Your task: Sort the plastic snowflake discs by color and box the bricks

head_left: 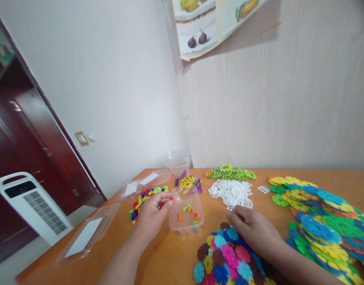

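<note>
At the left rim of a clear plastic box (172,227), my left hand (152,213) is closed in a pinch on a small red toy block (171,198). Several orange and green blocks, such as an orange block (181,216), lie inside the box. Behind my left hand is a heap of mixed red, yellow, blue and green blocks (138,206). My right hand (254,229) rests against the pile of small colourful notched discs (226,255), fingers curled under. Whether it holds anything is hidden.
White lattice pieces (231,192), green pieces (232,173) and purple and yellow pieces (188,182) lie farther back. Large discs (324,221) are heaped at right. Clear lids (84,237) lie left; clear bowls (178,161) stand by the wall.
</note>
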{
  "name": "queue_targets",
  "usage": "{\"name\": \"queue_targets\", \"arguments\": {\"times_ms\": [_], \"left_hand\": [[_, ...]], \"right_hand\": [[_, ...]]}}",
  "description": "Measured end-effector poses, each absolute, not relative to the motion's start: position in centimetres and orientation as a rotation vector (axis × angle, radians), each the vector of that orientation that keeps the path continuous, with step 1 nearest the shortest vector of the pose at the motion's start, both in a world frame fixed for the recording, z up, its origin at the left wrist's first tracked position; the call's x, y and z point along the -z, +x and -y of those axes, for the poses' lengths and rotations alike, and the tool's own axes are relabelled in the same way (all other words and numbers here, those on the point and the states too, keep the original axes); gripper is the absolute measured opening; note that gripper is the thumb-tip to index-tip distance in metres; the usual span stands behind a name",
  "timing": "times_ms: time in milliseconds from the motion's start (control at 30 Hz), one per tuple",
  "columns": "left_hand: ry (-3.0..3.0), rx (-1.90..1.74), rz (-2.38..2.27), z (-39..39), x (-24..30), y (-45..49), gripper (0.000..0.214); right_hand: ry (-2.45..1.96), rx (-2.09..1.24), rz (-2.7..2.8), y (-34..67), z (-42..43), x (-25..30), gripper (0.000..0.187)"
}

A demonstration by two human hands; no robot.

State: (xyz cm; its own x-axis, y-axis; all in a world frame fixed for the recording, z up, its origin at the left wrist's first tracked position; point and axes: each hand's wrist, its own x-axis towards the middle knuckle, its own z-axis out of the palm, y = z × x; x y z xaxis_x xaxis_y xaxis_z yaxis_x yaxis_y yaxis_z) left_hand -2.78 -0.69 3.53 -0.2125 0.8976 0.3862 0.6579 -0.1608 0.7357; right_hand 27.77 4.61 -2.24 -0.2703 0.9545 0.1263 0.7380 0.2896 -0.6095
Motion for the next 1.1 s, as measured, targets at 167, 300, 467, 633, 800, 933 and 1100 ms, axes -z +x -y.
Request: {"name": "queue_targets", "arguments": {"times_ms": [167,300,467,633,800,933,1100], "left_hand": [[1.631,-1.431,-1.854,0.8,-4.0,-3.8,0.035],[1.838,-1.340,-2.144,0.5,-3.1,-6.7,0.024],[2.250,-0.695,-2.494,0.6,-2.0,-7.1,0.029],[2.283,-0.329,-2.553,0.6,-0.9,-6.6,0.044],[2.253,-0.194,-2.577,0.4,-0.6,-6.8,0.046],[2.254,-0.151,-2.561,0.5,-1.1,-6.3,0.035],[2.277,-0.195,-2.478,0.7,-1.3,-6.3,0.021]], "right_hand": [[-1.538,-0.604,2.106,27.7,-4.4,1.9,0.037],[-1.539,-0.607,2.122,27.7,-4.4,1.7,0.037],[-1.531,-0.607,2.122,27.9,-4.4,2.0,0.038],[-1.528,-0.599,2.122,27.8,-4.4,2.1,0.038],[-1.533,-0.604,2.126,27.8,-4.5,2.1,0.038],[-1.524,-0.596,2.127,27.8,-4.5,2.1,0.038],[-1.529,-0.602,2.131,27.8,-4.6,2.1,0.037]]}}
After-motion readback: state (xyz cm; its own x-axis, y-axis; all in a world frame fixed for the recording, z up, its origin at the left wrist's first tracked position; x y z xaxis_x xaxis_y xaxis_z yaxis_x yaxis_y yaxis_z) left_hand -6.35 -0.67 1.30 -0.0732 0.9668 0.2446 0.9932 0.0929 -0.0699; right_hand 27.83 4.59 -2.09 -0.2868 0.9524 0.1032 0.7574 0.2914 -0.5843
